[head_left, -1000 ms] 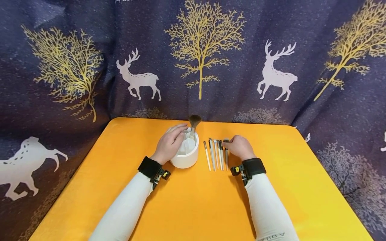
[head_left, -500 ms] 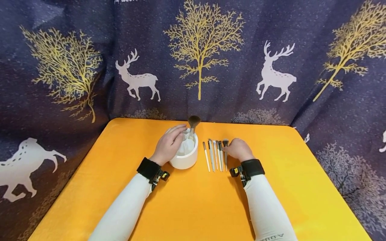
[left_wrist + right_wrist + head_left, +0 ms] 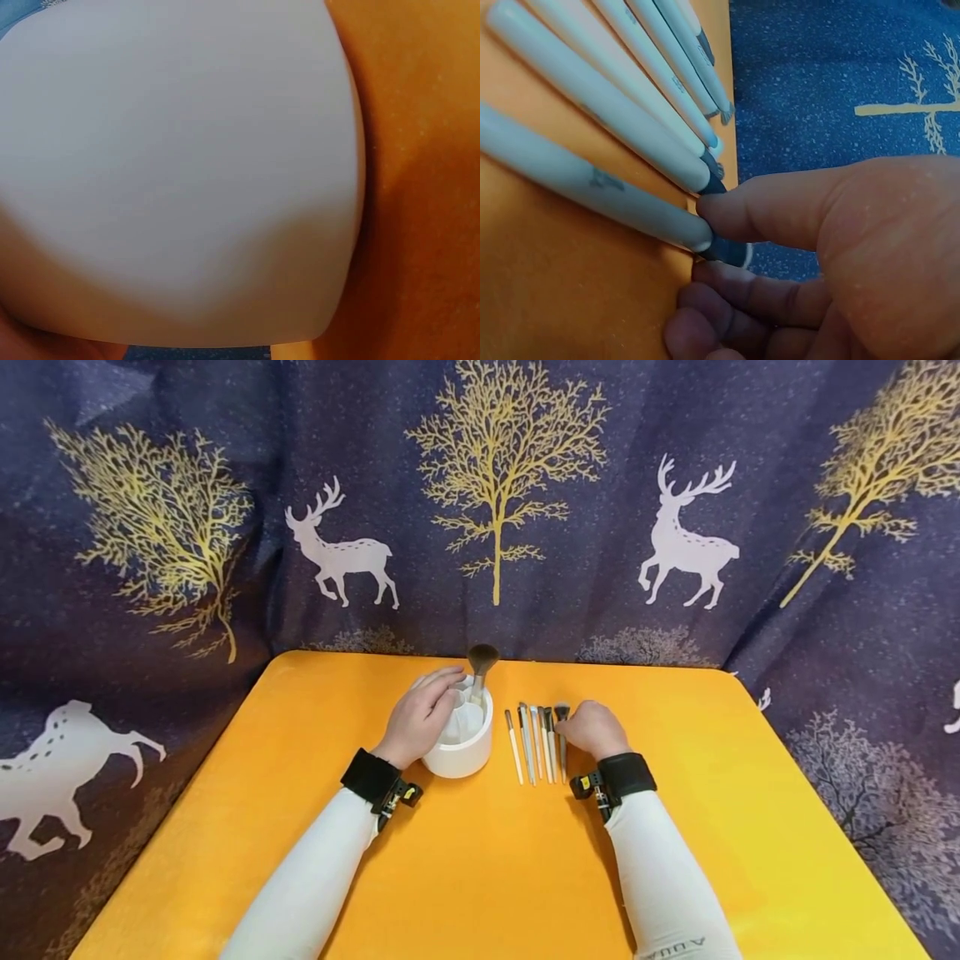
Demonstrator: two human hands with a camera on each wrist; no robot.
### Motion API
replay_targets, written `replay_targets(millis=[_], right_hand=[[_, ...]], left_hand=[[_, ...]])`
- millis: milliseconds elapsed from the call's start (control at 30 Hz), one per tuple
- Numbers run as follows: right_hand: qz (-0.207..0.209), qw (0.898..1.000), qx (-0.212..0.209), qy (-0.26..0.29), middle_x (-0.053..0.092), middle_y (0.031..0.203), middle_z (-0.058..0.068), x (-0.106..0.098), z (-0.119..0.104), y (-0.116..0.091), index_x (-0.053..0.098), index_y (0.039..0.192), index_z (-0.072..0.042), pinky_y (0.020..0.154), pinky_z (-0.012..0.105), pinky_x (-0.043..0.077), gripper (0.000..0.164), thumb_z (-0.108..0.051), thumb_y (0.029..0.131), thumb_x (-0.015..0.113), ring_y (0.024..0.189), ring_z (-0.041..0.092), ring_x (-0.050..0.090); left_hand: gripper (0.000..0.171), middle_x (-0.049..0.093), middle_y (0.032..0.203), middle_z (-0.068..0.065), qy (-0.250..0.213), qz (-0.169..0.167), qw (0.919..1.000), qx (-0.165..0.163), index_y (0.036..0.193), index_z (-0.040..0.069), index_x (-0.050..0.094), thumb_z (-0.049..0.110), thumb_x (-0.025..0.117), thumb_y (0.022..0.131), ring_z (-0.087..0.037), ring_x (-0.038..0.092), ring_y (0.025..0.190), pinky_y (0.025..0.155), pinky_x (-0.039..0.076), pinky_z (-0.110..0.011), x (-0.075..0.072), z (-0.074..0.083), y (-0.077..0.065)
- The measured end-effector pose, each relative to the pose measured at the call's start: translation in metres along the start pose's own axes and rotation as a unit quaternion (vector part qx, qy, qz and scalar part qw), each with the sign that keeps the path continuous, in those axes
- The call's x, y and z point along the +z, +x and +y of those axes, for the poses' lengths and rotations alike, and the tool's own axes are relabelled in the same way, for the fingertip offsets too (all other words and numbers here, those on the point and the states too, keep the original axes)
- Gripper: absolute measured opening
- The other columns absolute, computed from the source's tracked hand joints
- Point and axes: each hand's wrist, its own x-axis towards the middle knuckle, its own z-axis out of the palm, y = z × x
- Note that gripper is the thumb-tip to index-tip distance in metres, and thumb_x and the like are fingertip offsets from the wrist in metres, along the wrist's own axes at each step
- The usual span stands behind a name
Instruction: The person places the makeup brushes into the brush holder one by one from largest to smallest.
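Note:
A white round brush holder (image 3: 459,758) with inner compartments stands left of centre on the table, and its wall (image 3: 180,150) fills most of the left wrist view. My left hand (image 3: 417,720) grips it from the left side, fingers along the far rim. One large fluffy makeup brush (image 3: 483,662) stands upright in it, bristles up. Several slim makeup brushes (image 3: 514,747) lie side by side to the right, bristles pointing away. My right hand (image 3: 596,729) pinches the rightmost makeup brush (image 3: 592,180) near its dark ferrule between thumb and index finger; its handle lies low over the table.
The table has an orange-yellow top (image 3: 480,860) with rounded far corners. Behind it hangs a dark blue curtain (image 3: 570,585) printed with white deer and golden trees.
The rightmost brush's head, partly covered by my right fingers a second ago, now shows more fully. My right hand has shifted slightly; the left stays on the holder.

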Motion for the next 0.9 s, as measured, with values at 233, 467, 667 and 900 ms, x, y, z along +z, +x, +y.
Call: replay_targets(millis=[233, 467, 667, 900], right_hand=[[0.027, 1.0, 0.003, -0.009, 0.039, 0.055, -0.003, 0.004, -0.0006, 0.0013, 0.054, 0.059, -0.017, 0.055, 0.036, 0.037, 0.05, -0.029, 0.104, 0.074, 0.05, 0.019, 0.045], [0.024, 1.0, 0.013, 0.016, 0.05, 0.051, -0.001, 0.0045, -0.0005, 0.0031, 0.06, 0.057, -0.016, 0.053, 0.033, 0.044, 0.051, -0.029, 0.104, 0.075, 0.046, 0.02, 0.058], [0.021, 0.999, 0.019, 0.033, 0.044, 0.05, -0.004, 0.0033, -0.0005, 0.0024, 0.056, 0.056, -0.018, 0.049, 0.032, 0.046, 0.052, -0.029, 0.103, 0.075, 0.045, 0.02, 0.059], [0.017, 0.999, 0.028, 0.037, 0.047, 0.05, -0.003, 0.0012, -0.0005, 0.0015, 0.062, 0.058, -0.016, 0.047, 0.032, 0.041, 0.048, -0.031, 0.102, 0.074, 0.042, 0.017, 0.052]], left_hand=[[0.046, 0.058, 0.164, -0.002, 0.0, -0.001, 1.0, 0.0, 0.155, 0.013, 0.067, 0.033, 0.044, 0.12, -0.026, 0.05, 0.153, 0.126, 0.038, -0.048, -0.0003, -0.0003, 0.0008], [0.047, 0.058, 0.164, -0.001, 0.001, 0.001, 1.0, -0.004, 0.155, 0.012, 0.066, 0.032, 0.044, 0.119, -0.025, 0.051, 0.152, 0.126, 0.038, -0.048, 0.0005, -0.0012, 0.0014], [0.047, 0.059, 0.164, -0.001, 0.003, 0.003, 1.0, -0.001, 0.154, 0.013, 0.067, 0.032, 0.044, 0.118, -0.025, 0.052, 0.151, 0.125, 0.039, -0.048, 0.0011, -0.0019, 0.0018], [0.047, 0.059, 0.163, -0.002, 0.004, 0.004, 1.0, 0.001, 0.154, 0.011, 0.067, 0.031, 0.045, 0.118, -0.026, 0.052, 0.151, 0.125, 0.039, -0.048, 0.0, -0.0002, 0.0016]])
